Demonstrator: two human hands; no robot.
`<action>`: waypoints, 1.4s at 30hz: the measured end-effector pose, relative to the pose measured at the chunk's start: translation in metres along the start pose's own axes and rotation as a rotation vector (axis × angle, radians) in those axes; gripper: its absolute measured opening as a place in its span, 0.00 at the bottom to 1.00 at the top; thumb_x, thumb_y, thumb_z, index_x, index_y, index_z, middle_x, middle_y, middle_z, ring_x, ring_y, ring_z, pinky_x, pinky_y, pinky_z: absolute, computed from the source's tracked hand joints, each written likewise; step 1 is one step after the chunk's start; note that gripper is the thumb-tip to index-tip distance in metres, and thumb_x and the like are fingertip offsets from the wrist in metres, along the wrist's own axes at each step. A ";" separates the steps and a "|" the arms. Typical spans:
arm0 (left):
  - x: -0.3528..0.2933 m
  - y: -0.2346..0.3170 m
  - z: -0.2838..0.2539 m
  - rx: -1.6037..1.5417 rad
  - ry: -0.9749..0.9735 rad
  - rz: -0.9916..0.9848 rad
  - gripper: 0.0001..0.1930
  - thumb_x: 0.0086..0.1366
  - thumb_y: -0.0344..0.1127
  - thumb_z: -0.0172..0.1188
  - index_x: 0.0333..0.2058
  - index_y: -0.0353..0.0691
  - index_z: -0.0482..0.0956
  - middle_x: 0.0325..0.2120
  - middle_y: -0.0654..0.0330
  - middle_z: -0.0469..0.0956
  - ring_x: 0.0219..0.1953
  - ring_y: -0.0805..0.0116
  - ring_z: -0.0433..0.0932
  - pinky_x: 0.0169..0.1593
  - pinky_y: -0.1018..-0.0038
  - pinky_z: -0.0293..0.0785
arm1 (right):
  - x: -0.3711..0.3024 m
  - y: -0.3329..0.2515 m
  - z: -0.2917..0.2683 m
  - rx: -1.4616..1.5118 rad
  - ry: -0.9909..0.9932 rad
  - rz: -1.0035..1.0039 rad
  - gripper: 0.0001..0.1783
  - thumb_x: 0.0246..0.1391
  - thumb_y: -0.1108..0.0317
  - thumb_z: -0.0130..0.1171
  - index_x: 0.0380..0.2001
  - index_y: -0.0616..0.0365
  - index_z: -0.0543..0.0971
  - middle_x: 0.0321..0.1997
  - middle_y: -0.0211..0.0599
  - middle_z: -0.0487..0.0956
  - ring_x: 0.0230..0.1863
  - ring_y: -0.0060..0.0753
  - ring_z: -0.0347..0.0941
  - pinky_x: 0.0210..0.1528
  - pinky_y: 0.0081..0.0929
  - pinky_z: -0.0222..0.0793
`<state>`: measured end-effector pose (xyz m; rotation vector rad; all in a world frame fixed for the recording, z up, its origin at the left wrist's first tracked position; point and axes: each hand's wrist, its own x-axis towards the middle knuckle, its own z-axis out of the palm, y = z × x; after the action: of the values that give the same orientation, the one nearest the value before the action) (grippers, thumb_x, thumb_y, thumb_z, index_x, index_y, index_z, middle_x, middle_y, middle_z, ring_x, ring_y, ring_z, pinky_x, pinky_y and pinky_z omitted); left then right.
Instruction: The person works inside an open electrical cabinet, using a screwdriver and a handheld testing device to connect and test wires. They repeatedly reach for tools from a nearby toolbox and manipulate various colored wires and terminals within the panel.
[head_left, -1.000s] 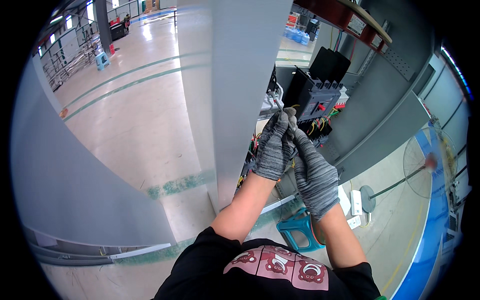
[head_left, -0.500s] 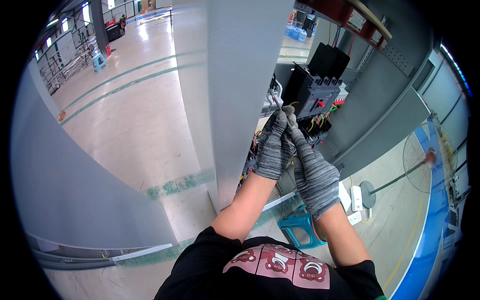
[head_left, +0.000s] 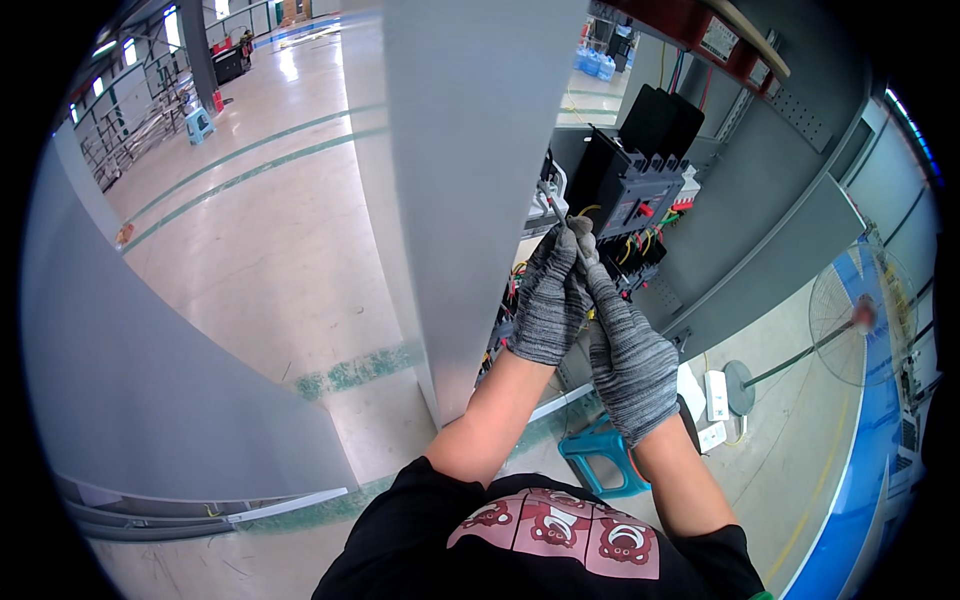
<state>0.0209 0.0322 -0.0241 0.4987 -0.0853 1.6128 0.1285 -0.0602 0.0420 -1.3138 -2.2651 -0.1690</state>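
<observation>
Both my hands wear grey striped knit gloves and meet inside an open metal cabinet. My left hand (head_left: 549, 300) is closed, its fingertips pinched round a thin grey rod (head_left: 557, 208). Against it, my right hand (head_left: 632, 365) is also closed, with thumb and finger at the rod's lower end. The rod points up and away toward a white component (head_left: 545, 201) with white wires. Its lower part is hidden in the gloves, so I cannot tell its exact kind. Just right of my fingertips sits a black and grey circuit breaker (head_left: 640, 195) with a red toggle.
A grey cabinet post (head_left: 470, 150) stands close to my left arm. At the right are an open door panel (head_left: 780, 265) and a standing fan (head_left: 860, 315). Below my right forearm is a teal stool (head_left: 605, 465). A white power strip (head_left: 716, 396) lies on the floor.
The view has shifted slightly, moving the cabinet post a little left in the picture. Both hands keep the same grip on the rod, with hardly any other movement.
</observation>
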 end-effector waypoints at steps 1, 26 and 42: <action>0.000 0.000 0.000 0.003 0.003 0.004 0.17 0.66 0.44 0.56 0.47 0.39 0.72 0.31 0.65 0.72 0.32 0.72 0.71 0.39 0.74 0.72 | 0.000 0.000 0.001 0.001 0.017 -0.008 0.30 0.54 0.68 0.51 0.62 0.45 0.63 0.35 0.47 0.77 0.32 0.50 0.76 0.31 0.43 0.72; 0.002 0.003 0.003 -0.112 -0.033 -0.031 0.19 0.66 0.45 0.56 0.48 0.37 0.72 0.37 0.62 0.74 0.37 0.73 0.72 0.41 0.75 0.71 | 0.012 -0.004 -0.018 -0.037 -0.090 -0.020 0.32 0.51 0.71 0.53 0.62 0.43 0.64 0.35 0.46 0.76 0.33 0.48 0.77 0.33 0.41 0.73; 0.020 0.014 0.006 -0.465 0.015 0.192 0.37 0.59 0.46 0.60 0.60 0.34 0.56 0.56 0.44 0.63 0.58 0.45 0.65 0.61 0.55 0.66 | 0.040 -0.010 -0.036 -0.285 -0.306 -0.080 0.31 0.58 0.67 0.49 0.65 0.43 0.59 0.27 0.45 0.76 0.27 0.46 0.75 0.31 0.41 0.72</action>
<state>0.0081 0.0474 -0.0081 0.1197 -0.4968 1.7140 0.1180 -0.0473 0.0941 -1.4767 -2.6300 -0.3508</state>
